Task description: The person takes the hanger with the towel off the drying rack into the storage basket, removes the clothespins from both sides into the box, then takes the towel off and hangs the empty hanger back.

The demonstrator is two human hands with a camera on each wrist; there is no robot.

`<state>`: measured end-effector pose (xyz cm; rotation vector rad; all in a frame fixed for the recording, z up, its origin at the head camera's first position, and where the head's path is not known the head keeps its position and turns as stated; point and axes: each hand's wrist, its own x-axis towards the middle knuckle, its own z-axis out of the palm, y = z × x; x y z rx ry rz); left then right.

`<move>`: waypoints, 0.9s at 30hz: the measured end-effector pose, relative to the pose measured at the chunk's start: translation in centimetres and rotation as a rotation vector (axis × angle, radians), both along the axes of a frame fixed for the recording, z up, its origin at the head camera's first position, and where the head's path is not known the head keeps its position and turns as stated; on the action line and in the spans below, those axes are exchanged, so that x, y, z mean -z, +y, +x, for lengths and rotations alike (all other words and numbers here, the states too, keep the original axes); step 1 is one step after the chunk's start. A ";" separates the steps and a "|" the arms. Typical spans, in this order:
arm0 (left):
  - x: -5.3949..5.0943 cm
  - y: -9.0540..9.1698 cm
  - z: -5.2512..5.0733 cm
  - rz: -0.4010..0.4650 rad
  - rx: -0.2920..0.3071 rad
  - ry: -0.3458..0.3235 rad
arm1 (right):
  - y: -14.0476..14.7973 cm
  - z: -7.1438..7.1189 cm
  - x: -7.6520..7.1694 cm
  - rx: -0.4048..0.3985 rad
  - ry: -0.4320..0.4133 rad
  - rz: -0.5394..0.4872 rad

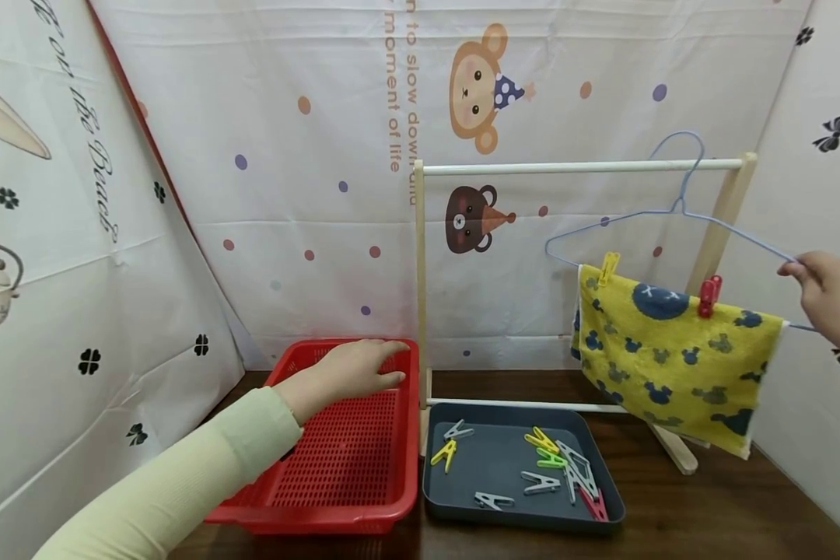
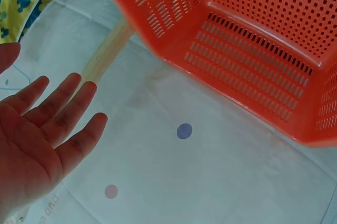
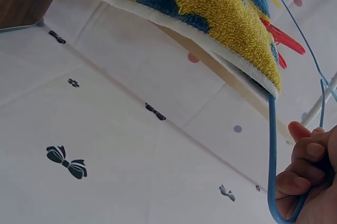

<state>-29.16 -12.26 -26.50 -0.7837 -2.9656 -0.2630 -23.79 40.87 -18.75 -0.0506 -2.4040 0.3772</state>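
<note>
My right hand (image 1: pixel 836 299) grips the right end of a blue wire hanger (image 1: pixel 619 216), whose hook is at the white rod of a wooden rack (image 1: pixel 581 166). Over the hanger's lower bar drapes a yellow towel (image 1: pixel 679 365) with blue mouse-head prints. A yellow clothespin (image 1: pixel 609 268) and a red clothespin (image 1: pixel 707 296) clip its top edge. In the right wrist view the curled fingers (image 3: pixel 300 182) wrap the blue wire. My left hand (image 1: pixel 350 369) hovers above the red basket (image 1: pixel 353 513) with its fingers spread, holding nothing; the left wrist view shows its bare palm (image 2: pixel 26 155).
A dark grey tray (image 1: pixel 490 435) with several loose clothespins, among them a green clothespin (image 1: pixel 550 458), sits right of the basket, in front of the rack. Everything stands on a brown wooden table (image 1: pixel 714 513). Printed white cloth (image 1: pixel 308 117) hangs behind and at both sides.
</note>
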 end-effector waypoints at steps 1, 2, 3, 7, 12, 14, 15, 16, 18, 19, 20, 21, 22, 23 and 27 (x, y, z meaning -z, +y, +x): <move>0.0 0.0 0.0 0.001 -0.002 -0.001 | 0.0 0.0 -0.1 -0.005 0.019 0.003; 0.0 -0.1 0.0 0.002 -0.004 -0.002 | 0.0 0.0 -0.1 -0.012 0.041 0.007; 0.0 -0.1 0.0 0.001 -0.006 0.000 | 0.0 0.0 -0.2 -0.022 0.066 0.010; -0.1 -0.1 0.1 0.007 -0.016 0.003 | -0.2 0.1 -0.4 -0.063 0.168 0.001; -0.2 -0.2 0.2 0.011 -0.018 0.008 | -0.4 0.3 -0.7 -0.102 0.219 -0.027; -0.3 -0.3 0.2 0.016 -0.011 0.017 | -0.4 0.4 -0.8 -0.119 0.223 -0.035; -0.3 -0.3 0.2 0.021 -0.006 0.019 | -0.4 0.5 -0.8 -0.134 0.235 -0.045; -0.4 -0.3 0.3 0.026 -0.002 0.023 | -0.3 0.5 -0.8 -0.147 0.244 -0.053; -0.5 -0.4 0.4 0.036 0.009 0.033 | -0.1 0.7 -0.7 -0.169 0.264 -0.060; -0.6 -0.5 0.4 0.040 0.015 0.041 | -0.1 0.8 -0.6 -0.169 0.262 -0.056; -0.6 -0.5 0.5 0.042 0.020 0.046 | -0.1 0.9 -0.5 -0.174 0.261 -0.055; -0.7 -0.6 0.5 0.043 0.021 0.050 | -0.2 1.1 -0.4 -0.176 0.256 -0.050; -0.7 -0.6 0.6 0.044 0.020 0.054 | -0.3 1.3 -0.4 -0.170 0.240 -0.041; -0.8 -0.6 0.7 0.044 0.021 0.056 | -0.5 1.5 -0.3 -0.162 0.227 -0.025; -1.0 -0.7 0.8 0.049 0.022 0.061 | -1.3 2.5 0.1 -0.148 0.176 0.006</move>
